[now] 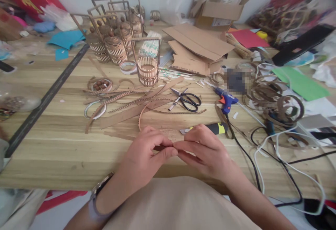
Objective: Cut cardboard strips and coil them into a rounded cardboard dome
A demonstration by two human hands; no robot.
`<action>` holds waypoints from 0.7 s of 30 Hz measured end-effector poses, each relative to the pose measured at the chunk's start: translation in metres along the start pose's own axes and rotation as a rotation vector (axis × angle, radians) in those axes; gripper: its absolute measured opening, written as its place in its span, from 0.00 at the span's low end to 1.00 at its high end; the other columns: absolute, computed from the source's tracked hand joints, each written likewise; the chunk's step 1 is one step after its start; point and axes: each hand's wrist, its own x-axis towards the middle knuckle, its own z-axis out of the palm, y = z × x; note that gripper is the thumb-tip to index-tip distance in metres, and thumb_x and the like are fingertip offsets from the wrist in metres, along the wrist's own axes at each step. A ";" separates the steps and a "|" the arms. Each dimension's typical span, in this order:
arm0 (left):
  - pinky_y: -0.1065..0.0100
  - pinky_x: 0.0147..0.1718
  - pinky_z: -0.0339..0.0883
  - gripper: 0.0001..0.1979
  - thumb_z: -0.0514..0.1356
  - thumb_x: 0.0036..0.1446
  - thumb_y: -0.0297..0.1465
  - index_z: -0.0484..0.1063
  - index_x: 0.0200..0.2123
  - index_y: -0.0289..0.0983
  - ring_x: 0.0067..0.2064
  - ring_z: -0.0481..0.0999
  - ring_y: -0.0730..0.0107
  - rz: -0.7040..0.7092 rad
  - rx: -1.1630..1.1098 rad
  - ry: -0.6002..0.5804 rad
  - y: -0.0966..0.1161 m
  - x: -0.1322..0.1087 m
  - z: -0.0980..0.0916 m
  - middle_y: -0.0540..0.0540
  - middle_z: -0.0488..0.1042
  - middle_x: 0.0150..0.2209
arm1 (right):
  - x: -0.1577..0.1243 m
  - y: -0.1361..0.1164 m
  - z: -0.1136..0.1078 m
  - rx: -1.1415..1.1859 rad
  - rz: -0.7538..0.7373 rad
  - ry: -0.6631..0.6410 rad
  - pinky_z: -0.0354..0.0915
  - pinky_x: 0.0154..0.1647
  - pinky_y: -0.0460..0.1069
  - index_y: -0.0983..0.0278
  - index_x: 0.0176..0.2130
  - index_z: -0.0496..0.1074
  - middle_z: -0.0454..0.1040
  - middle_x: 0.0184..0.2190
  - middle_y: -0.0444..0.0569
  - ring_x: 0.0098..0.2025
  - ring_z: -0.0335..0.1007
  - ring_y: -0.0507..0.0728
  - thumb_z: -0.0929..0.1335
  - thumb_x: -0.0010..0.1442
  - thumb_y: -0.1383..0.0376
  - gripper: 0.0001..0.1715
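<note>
My left hand (148,153) and my right hand (204,151) meet near the table's front edge, fingertips pinched together. Between them a small brown piece shows, mostly covered by the fingers; it looks like part of a narrow corrugated cardboard strip (140,116). That strip curves out from behind my left hand towards the scissors (187,100). Just beyond my right hand lies a utility knife (216,128), black and yellow with its blade out. Farther back stands a small round basket (148,71) of pale sticks and brown bands, with a tall square handle.
Several lidded stick baskets (115,49) stand at the back left. A blue glue gun (227,102) lies on the right, its cord among tangled cables and coiled cardboard strips (283,100). Tape rolls (96,110), a bowl of brown beads (101,84) and cardboard sheets (199,41) also occupy the table.
</note>
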 end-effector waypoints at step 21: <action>0.64 0.38 0.63 0.07 0.61 0.60 0.34 0.78 0.32 0.40 0.39 0.69 0.63 0.018 -0.026 0.026 0.000 0.001 -0.001 0.49 0.74 0.31 | -0.002 -0.001 0.004 -0.047 -0.013 0.073 0.65 0.31 0.51 0.61 0.43 0.74 0.70 0.32 0.46 0.32 0.68 0.53 0.68 0.65 0.69 0.06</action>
